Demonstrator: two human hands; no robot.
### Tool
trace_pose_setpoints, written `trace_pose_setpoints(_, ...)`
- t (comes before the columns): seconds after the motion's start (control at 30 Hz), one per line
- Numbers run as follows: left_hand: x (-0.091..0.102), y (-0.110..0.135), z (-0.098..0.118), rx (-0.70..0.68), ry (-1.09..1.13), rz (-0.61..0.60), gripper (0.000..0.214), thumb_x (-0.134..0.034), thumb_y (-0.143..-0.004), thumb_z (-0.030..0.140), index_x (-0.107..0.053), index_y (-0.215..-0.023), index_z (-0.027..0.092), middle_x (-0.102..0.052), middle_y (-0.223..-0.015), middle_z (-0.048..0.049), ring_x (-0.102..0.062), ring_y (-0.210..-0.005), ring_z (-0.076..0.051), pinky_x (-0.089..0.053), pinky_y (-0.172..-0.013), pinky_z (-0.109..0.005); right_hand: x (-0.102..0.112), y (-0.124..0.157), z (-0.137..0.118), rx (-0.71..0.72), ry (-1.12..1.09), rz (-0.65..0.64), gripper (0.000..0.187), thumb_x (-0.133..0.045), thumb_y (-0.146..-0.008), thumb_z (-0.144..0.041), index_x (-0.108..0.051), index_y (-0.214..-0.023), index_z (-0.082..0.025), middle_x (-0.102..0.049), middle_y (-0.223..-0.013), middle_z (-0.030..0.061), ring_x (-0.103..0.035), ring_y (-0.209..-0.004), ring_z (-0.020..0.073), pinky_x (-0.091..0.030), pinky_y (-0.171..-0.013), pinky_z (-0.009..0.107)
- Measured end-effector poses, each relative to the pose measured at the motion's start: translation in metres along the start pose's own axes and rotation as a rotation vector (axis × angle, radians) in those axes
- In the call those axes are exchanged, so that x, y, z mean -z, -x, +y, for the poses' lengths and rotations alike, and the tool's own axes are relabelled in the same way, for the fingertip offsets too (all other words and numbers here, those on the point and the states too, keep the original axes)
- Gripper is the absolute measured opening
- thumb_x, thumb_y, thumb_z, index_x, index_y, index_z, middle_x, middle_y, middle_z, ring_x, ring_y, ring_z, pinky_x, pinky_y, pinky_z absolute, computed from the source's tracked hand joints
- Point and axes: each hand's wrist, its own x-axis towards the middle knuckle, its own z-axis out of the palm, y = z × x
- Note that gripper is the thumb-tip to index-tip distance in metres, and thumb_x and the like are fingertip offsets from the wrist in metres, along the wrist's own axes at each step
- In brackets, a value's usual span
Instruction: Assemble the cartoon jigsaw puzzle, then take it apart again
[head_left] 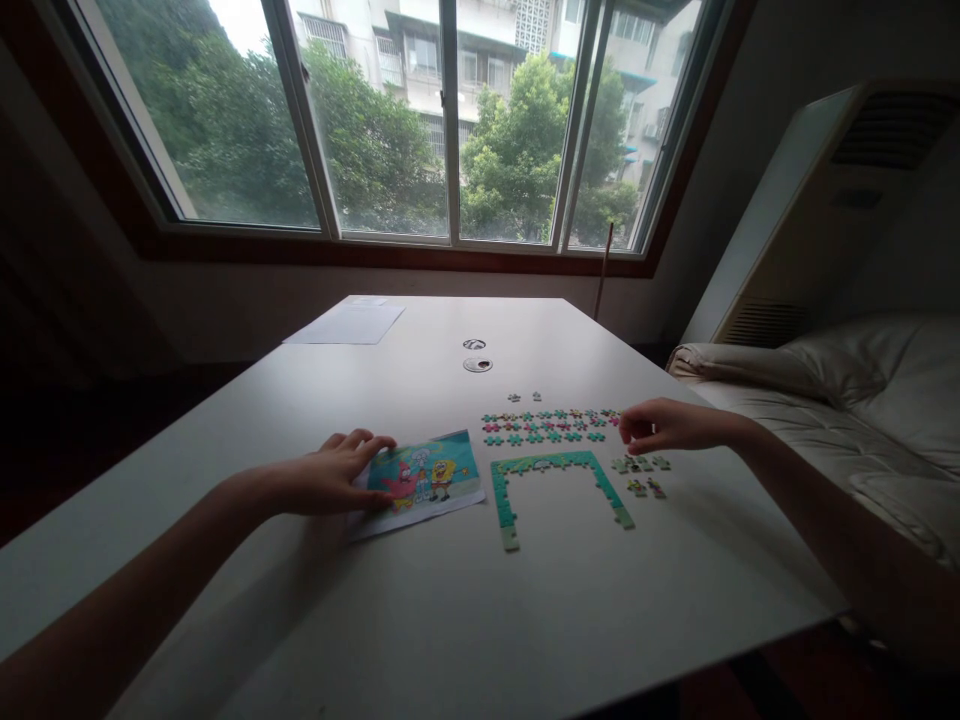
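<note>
My left hand (330, 478) lies with its fingers spread on the left side of a cartoon picture sheet (442, 478), thumb at the lower edge. Right of the sheet sits a partly joined jigsaw puzzle border (555, 461), green and teal, with a top strip and two sides; its near side is open. Loose jigsaw pieces (553, 437) form rows beyond the border. At the right end of those rows, my right hand (664, 425) hovers with curled fingers drawn together; anything between the fingertips is hidden. Several more loose pieces (637, 487) lie just below that hand.
Two single pieces (514, 398) lie farther back, beyond the rows. Two round discs (478, 365) are set at mid-table. White papers (345, 325) rest at the far left corner of the white table (420, 620). A pale sofa (810, 380) stands along the right, and a window is ahead.
</note>
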Motion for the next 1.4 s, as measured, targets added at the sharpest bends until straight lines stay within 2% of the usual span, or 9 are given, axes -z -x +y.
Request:
trace_pose_setpoints(0.13, 0.0, 0.0, -0.001, -0.017, -0.006, 0.014, 0.091, -0.047, -0.064, 0.074, -0.029, -0.137, 0.023, -0.029, -0.139, -0.0129, -0.029, -0.124, -0.034, -0.028, -0.1, -0.042, 0.008, -0.04, -0.002, 0.032, 0.039, 0.082, 0.031, -0.057, -0.073, -0.044, -0.062, -0.084, -0.016, -0.06, -0.071, 0.0025, -0.051, -0.063, 0.0125, -0.038, -0.057, 0.023)
trace_pose_setpoints(0.33, 0.001, 0.003, -0.005, -0.061, -0.024, 0.031, 0.088, -0.045, -0.066, 0.074, -0.03, -0.136, 0.024, -0.032, -0.137, -0.0126, -0.031, -0.122, -0.033, -0.03, -0.098, -0.042, 0.001, -0.119, 0.013, -0.027, 0.086, 0.244, 0.036, -0.059, -0.072, -0.041, -0.061, -0.098, -0.016, -0.064, -0.094, 0.0079, -0.058, -0.078, 0.0177, -0.042, -0.068, 0.026)
trace_pose_setpoints(0.5, 0.004, 0.005, -0.008, -0.073, -0.008, 0.015, 0.084, -0.043, -0.069, 0.073, -0.03, -0.136, 0.025, -0.032, -0.137, -0.0119, -0.029, -0.124, -0.033, -0.028, -0.1, -0.043, -0.003, -0.152, 0.02, -0.057, 0.057, 0.254, 0.046, -0.062, -0.07, -0.045, -0.059, -0.105, -0.016, -0.062, -0.1, 0.01, -0.057, -0.086, 0.0204, -0.043, -0.073, 0.028)
trace_pose_setpoints(0.73, 0.017, 0.007, -0.03, -0.165, 0.116, -0.023, 0.064, -0.048, -0.073, 0.064, -0.043, -0.126, 0.029, -0.038, -0.132, -0.0072, -0.035, -0.12, -0.03, -0.033, -0.096, -0.038, 0.0, -0.167, 0.026, -0.084, -0.034, 0.168, 0.039, -0.07, -0.061, -0.045, -0.066, -0.088, -0.016, -0.064, -0.088, 0.0071, -0.058, -0.077, 0.0184, -0.043, -0.063, 0.025)
trace_pose_setpoints(0.87, 0.018, 0.006, -0.039, -0.175, 0.102, 0.009, 0.062, -0.053, -0.07, 0.062, -0.047, -0.121, 0.027, -0.04, -0.129, -0.007, -0.039, -0.117, -0.029, -0.036, -0.094, -0.037, 0.003, -0.166, 0.029, -0.074, -0.092, 0.147, 0.05, -0.073, -0.057, -0.044, -0.063, -0.096, -0.014, -0.063, -0.092, 0.0091, -0.057, -0.078, 0.0184, -0.044, -0.065, 0.026)
trace_pose_setpoints(1.03, 0.013, 0.003, -0.04, -0.154, 0.052, 0.003, 0.07, -0.058, -0.063, 0.064, -0.043, -0.122, 0.027, -0.036, -0.132, -0.007, -0.035, -0.121, -0.03, -0.035, -0.096, -0.037, 0.005, -0.159, 0.031, -0.043, -0.137, 0.108, 0.06, -0.074, -0.057, -0.044, -0.059, -0.105, -0.012, -0.061, -0.098, 0.0103, -0.057, -0.083, 0.018, -0.045, -0.069, 0.025)
trace_pose_setpoints(1.13, 0.01, 0.001, -0.04, -0.165, 0.06, -0.005, 0.073, -0.061, -0.062, 0.063, -0.04, -0.122, 0.027, -0.032, -0.135, -0.0072, -0.032, -0.124, -0.029, -0.032, -0.1, -0.036, 0.003, -0.16, 0.031, -0.046, -0.129, 0.133, 0.06, -0.072, -0.058, -0.046, -0.058, -0.105, -0.012, -0.06, -0.099, 0.0106, -0.056, -0.083, 0.0178, -0.044, -0.069, 0.026)
trace_pose_setpoints(1.27, 0.008, 0.0, -0.039, -0.19, 0.072, -0.011, 0.071, -0.06, -0.064, 0.062, -0.04, -0.122, 0.026, -0.032, -0.135, -0.0075, -0.034, -0.123, -0.027, -0.032, -0.1, -0.035, -0.002, -0.166, 0.027, -0.064, -0.11, 0.185, 0.051, -0.07, -0.06, -0.049, -0.061, -0.097, -0.014, -0.06, -0.096, 0.0091, -0.054, -0.079, 0.0169, -0.041, -0.066, 0.026)
trace_pose_setpoints(1.4, 0.011, 0.002, -0.034, -0.182, 0.054, -0.023, 0.072, -0.058, -0.064, 0.063, -0.04, -0.123, 0.026, -0.031, -0.138, -0.0082, -0.031, -0.126, -0.029, -0.031, -0.101, -0.037, -0.003, -0.166, 0.02, -0.069, -0.133, 0.15, 0.044, -0.072, -0.056, -0.048, -0.064, -0.084, -0.015, -0.062, -0.082, 0.0048, -0.053, -0.067, 0.0136, -0.039, -0.057, 0.024)
